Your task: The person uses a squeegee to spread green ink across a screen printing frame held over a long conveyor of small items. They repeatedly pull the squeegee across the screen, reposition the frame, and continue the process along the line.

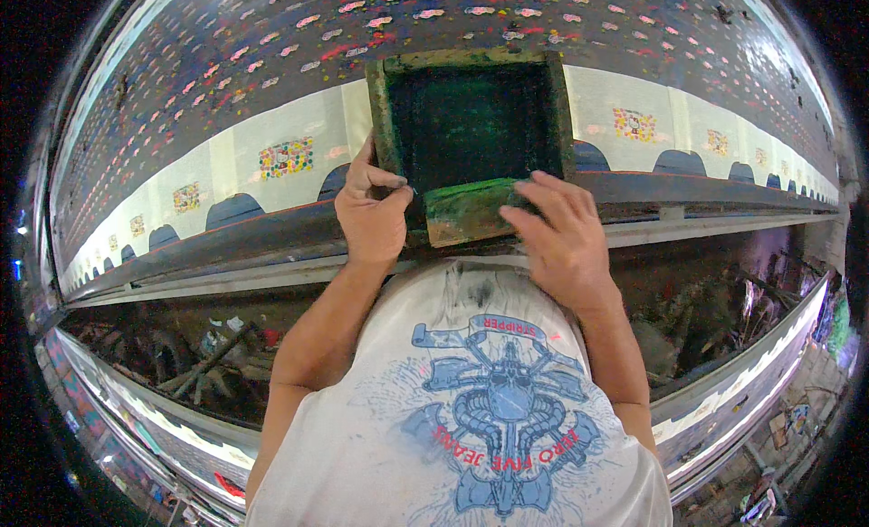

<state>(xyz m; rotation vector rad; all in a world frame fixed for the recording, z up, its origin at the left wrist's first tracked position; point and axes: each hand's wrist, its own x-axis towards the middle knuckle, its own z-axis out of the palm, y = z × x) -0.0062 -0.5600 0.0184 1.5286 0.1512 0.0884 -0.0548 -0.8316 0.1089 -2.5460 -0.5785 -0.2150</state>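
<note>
In front of me a wooden screen-printing frame [563, 110] sits over long printed cloth [348, 106], its mesh dark with green ink. A flat wooden block [475, 217], green along its upper edge and resembling a squeegee, rests slightly tilted across the frame's near end. My left hand [373, 206] grips the near left side of the frame. Its thumb and forefinger curl toward each other, their tips dark with ink. At the block's right end my right hand [566, 237] is spread with bent fingers. Whether those fingertips touch the block I cannot tell.
A long table edge [272, 272] runs left to right before my waist. The cloth has a pale border with dark scallops and small coloured pictures. Beneath are sticks and scraps [213, 359]. Behind me is another long cloth-covered table [172, 427].
</note>
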